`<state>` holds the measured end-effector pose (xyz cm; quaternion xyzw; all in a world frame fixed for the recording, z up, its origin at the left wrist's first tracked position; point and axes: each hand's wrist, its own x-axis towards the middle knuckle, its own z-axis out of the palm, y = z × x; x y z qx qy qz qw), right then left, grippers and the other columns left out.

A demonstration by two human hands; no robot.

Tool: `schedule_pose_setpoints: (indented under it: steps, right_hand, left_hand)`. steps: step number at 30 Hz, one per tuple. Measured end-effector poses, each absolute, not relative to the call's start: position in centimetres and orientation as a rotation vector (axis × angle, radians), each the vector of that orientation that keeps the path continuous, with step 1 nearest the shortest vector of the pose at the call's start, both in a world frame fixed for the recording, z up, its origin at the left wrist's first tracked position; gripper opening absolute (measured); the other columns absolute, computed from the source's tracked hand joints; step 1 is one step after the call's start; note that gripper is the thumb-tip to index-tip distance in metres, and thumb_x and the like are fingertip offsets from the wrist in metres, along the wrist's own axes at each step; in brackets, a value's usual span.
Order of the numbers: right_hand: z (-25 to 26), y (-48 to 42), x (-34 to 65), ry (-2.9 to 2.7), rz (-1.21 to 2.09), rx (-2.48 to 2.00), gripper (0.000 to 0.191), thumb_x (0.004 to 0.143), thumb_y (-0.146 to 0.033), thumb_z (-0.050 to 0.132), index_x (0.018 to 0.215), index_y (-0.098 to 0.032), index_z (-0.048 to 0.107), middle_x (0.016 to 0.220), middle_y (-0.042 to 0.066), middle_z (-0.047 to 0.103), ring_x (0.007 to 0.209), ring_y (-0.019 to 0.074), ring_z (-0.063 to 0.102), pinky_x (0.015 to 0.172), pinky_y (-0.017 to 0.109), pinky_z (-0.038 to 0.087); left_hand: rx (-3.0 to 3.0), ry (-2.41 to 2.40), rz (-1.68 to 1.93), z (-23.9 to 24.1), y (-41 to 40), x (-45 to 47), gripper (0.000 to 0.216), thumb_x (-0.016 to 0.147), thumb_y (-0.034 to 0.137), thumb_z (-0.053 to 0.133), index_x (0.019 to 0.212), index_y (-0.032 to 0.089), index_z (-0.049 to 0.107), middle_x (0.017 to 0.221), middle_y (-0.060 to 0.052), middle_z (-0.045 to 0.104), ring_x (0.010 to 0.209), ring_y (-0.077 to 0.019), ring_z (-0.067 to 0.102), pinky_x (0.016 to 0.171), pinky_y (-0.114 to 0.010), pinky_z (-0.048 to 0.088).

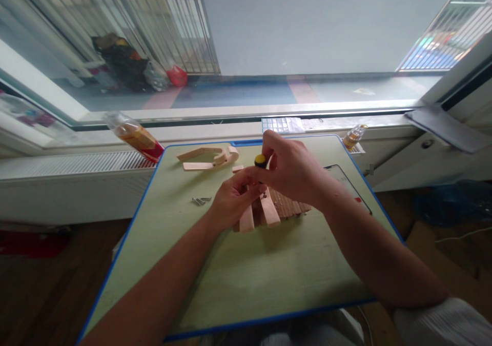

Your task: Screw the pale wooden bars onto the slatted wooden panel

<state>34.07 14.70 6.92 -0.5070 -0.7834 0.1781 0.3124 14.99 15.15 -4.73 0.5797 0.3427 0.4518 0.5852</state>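
Note:
My right hand (294, 171) is closed round a small screwdriver with a yellow cap (260, 160), held upright over a wooden assembly (269, 210) of slats and two pale legs on the green table (246, 269). My left hand (232, 200) pinches at the screwdriver's lower end and rests on the wooden assembly. What its fingertips hold is too small to make out. A few loose screws (200, 200) lie to the left of my left hand.
Curved wooden pieces (209, 157) lie at the table's far edge. A plastic bottle of amber liquid (132, 135) lies on the sill at the far left, a smaller bottle (353, 137) at the far right. A window runs behind the table.

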Motion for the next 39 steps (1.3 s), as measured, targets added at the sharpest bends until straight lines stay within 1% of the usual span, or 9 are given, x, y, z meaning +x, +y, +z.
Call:
schedule_pose_setpoints:
  steps: [4,6,9,12,15,22,27,34,39]
  right_hand:
    - [6.9,14.9,34.6,-2.066,0.498,-1.342,0.036,0.085,-0.05,0.081,0.093,-0.025,0.056,0.085,0.001,0.071,0.066,0.0154,0.057,0.062,0.032,0.036]
    - [7.3,14.8,35.0,-2.064,0.574,-1.267,0.03,0.087,-0.045,0.079,0.102,-0.023,0.063,0.099,0.003,0.076,0.071,0.0153,0.062,0.066,0.032,0.042]
    - [8.0,14.6,35.5,-2.083,0.679,-1.102,0.027,0.091,-0.03,0.072,0.116,-0.021,0.073,0.119,0.004,0.078,0.076,0.0133,0.068,0.073,0.032,0.049]
    - [8.3,14.5,35.8,-2.1,0.709,-1.05,0.028,0.091,-0.023,0.068,0.116,-0.02,0.08,0.113,0.003,0.08,0.076,0.013,0.07,0.073,0.03,0.051]
    - [8.3,14.6,35.7,-2.082,0.735,-1.076,0.023,0.092,-0.027,0.069,0.11,-0.02,0.082,0.097,0.001,0.081,0.072,0.0133,0.069,0.07,0.03,0.05]
    - [7.9,14.7,35.1,-2.047,0.698,-1.168,0.013,0.089,-0.033,0.074,0.094,-0.02,0.074,0.089,0.002,0.077,0.076,0.0161,0.067,0.071,0.032,0.046]
    - [7.5,14.6,34.7,-2.028,0.6,-1.246,0.024,0.088,-0.041,0.077,0.084,-0.024,0.061,0.082,0.0,0.072,0.073,0.0168,0.061,0.064,0.032,0.039]
    - [7.1,14.6,34.1,-2.044,0.45,-1.278,0.034,0.088,-0.042,0.077,0.08,-0.026,0.048,0.075,-0.002,0.061,0.067,0.0145,0.049,0.061,0.033,0.032]
    - [7.0,14.7,33.9,-2.03,0.414,-1.292,0.036,0.087,-0.046,0.079,0.079,-0.025,0.05,0.076,-0.002,0.061,0.068,0.0145,0.048,0.063,0.033,0.032]
  left_hand:
    - [1.378,0.825,1.028,-4.7,15.1,14.9,0.036,0.087,0.046,0.088,0.112,0.021,0.082,0.101,-0.006,0.076,0.101,-0.0228,0.073,0.093,-0.035,0.059]
    - [1.405,0.85,1.005,-4.3,15.0,14.8,0.035,0.09,0.048,0.085,0.112,0.021,0.083,0.103,-0.007,0.077,0.103,-0.0243,0.074,0.092,-0.035,0.06]
    - [1.459,0.88,0.978,-3.5,14.8,14.8,0.034,0.092,0.051,0.082,0.107,0.021,0.083,0.101,-0.007,0.077,0.099,-0.0236,0.074,0.082,-0.031,0.058]
    - [1.48,0.888,0.954,-3.0,14.8,14.8,0.033,0.092,0.052,0.081,0.1,0.02,0.082,0.099,-0.007,0.078,0.093,-0.0219,0.074,0.073,-0.027,0.054]
    - [1.466,0.877,0.947,-3.0,14.7,14.8,0.034,0.092,0.053,0.08,0.102,0.02,0.082,0.102,-0.007,0.079,0.095,-0.0223,0.073,0.074,-0.027,0.053]
    - [1.488,0.894,0.955,-3.5,14.7,14.7,0.041,0.093,0.057,0.078,0.108,0.019,0.082,0.098,-0.007,0.078,0.089,-0.0209,0.07,0.076,-0.028,0.053]
    - [1.415,0.838,1.018,-4.4,14.9,15.0,0.044,0.087,0.052,0.086,0.116,0.021,0.079,0.096,-0.005,0.073,0.092,-0.0209,0.071,0.083,-0.031,0.057]
    - [1.364,0.804,1.042,-5.1,15.1,15.1,0.036,0.084,0.046,0.091,0.106,0.02,0.078,0.098,-0.005,0.074,0.092,-0.0198,0.072,0.087,-0.034,0.061]
    - [1.36,0.81,1.033,-4.9,15.1,15.0,0.035,0.084,0.048,0.09,0.101,0.02,0.08,0.096,-0.005,0.074,0.093,-0.0208,0.073,0.086,-0.034,0.061]
